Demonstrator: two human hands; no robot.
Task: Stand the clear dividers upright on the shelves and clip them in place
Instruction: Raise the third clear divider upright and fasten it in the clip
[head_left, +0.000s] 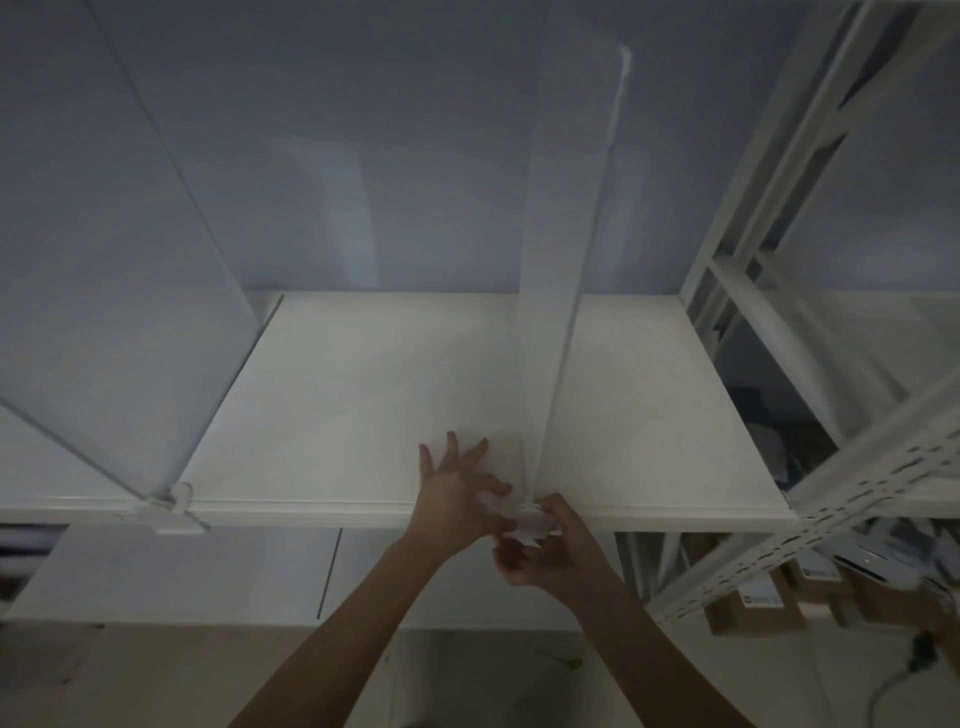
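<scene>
A clear divider (569, 249) stands upright on the white shelf (363, 395), running from the front edge toward the back wall. At its foot a clear clip (532, 519) sits on the shelf's front lip. My right hand (550, 551) pinches this clip from below and in front. My left hand (457, 493) rests flat on the shelf just left of the divider, fingers spread, thumb touching the clip. A second clear divider (124, 270) stands at the left, held by its own clip (174, 501) on the front edge.
A white perforated metal upright (852, 499) and rack frame (769, 171) bound the shelf on the right. Cardboard boxes (753, 608) with labels sit on lower shelves at the right. A lower white shelf (171, 571) lies beneath.
</scene>
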